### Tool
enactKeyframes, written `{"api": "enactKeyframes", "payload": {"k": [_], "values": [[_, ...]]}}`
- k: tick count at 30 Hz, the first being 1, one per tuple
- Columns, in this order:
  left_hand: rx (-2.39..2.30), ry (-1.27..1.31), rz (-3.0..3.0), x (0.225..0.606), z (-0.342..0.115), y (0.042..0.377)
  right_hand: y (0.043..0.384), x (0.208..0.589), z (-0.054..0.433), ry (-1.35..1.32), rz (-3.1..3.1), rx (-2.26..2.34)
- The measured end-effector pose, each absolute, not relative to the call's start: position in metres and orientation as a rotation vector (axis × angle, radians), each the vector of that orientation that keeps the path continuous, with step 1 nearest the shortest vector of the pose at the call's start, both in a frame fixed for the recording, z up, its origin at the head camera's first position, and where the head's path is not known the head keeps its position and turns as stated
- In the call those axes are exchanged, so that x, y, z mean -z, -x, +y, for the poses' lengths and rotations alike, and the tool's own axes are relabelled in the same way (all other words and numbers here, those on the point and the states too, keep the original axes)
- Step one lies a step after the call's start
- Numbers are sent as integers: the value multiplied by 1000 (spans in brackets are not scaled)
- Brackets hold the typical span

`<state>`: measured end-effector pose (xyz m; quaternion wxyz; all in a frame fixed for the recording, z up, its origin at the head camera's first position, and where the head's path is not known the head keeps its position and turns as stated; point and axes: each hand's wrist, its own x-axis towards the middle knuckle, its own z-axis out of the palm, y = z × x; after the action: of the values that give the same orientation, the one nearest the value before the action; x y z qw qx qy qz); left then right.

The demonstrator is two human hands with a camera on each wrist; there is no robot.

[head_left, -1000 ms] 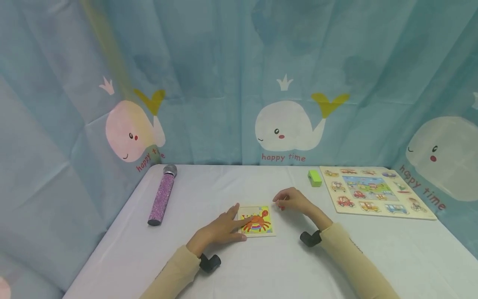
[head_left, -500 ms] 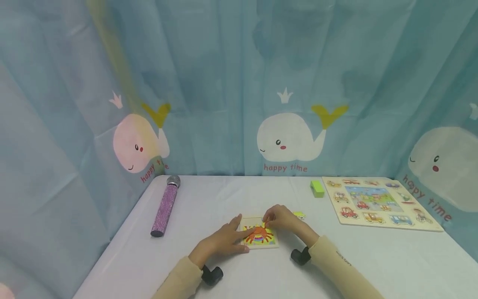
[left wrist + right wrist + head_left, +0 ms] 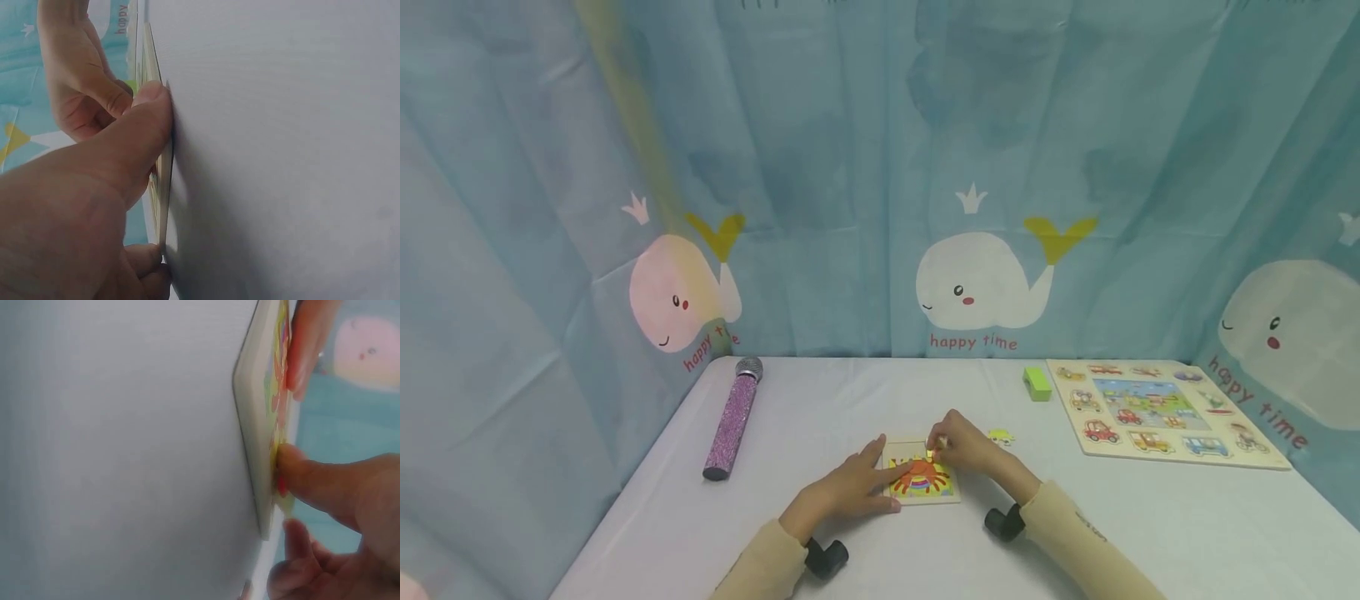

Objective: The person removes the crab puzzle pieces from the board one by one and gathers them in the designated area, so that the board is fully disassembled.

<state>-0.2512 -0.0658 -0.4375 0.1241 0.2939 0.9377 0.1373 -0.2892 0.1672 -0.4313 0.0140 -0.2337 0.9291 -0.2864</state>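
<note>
In the head view, a small square crab puzzle board (image 3: 919,503) lies on the table, its orange crab picture partly covered. My left hand (image 3: 842,490) spreads over its left side with straight fingers, one reaching across the crab. In the left wrist view, the thumb of that hand (image 3: 94,169) lies along the board's edge (image 3: 164,200). My right hand (image 3: 964,443) pinches a puzzle piece (image 3: 284,501), yellow with a red patch, at the board's upper right corner. The thumb and fingertips hide most of this piece. The board's upper left part shows bare wood.
A yellow-green puzzle piece (image 3: 1000,436) lies just beyond my right hand. Farther back are a green block (image 3: 1037,384) and a vehicle puzzle board (image 3: 1075,425) on the right. A purple glittery microphone (image 3: 732,425) lies on the left. A whale-printed curtain (image 3: 842,292) hangs behind.
My right hand has moved left with the piece, from beside the crab board onto its upper right corner. The left hand keeps its place. The head view has tilted slightly up.
</note>
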Motion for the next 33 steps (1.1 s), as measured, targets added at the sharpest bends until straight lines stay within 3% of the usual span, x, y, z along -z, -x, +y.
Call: {"api": "enactKeyframes", "payload": {"k": [33], "values": [[-373, -901, 2740, 429, -64, 247, 304, 429, 195, 585, 2803, 1257]]}}
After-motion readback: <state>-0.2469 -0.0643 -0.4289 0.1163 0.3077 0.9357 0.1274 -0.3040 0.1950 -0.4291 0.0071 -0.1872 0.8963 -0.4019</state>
